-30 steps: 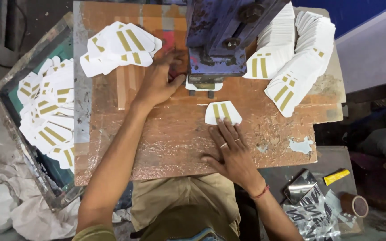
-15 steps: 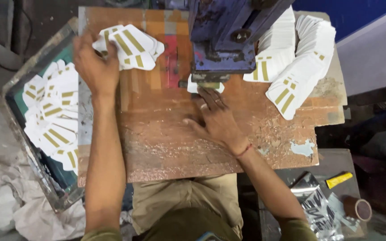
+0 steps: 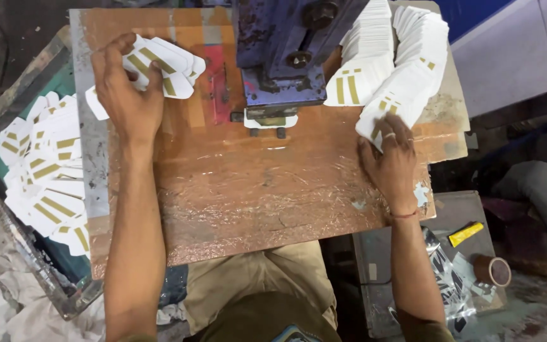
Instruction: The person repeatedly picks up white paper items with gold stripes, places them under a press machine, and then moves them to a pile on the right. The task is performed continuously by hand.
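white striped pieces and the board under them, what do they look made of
White striped pieces: thin matte card or stiff sheet, probably; they fan in flat stacks, with gold-coloured printed bars. Board: looks like wood or plywood under wrinkled clear film; brown grain shows, with glossy creases. Both are guesses from looks.

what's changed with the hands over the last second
The right hand left the bench centre, where it pressed a white piece, and moved right to the fanned stack of white pieces. The left hand moved from beside the press to the left pile. Press and bench stayed put.
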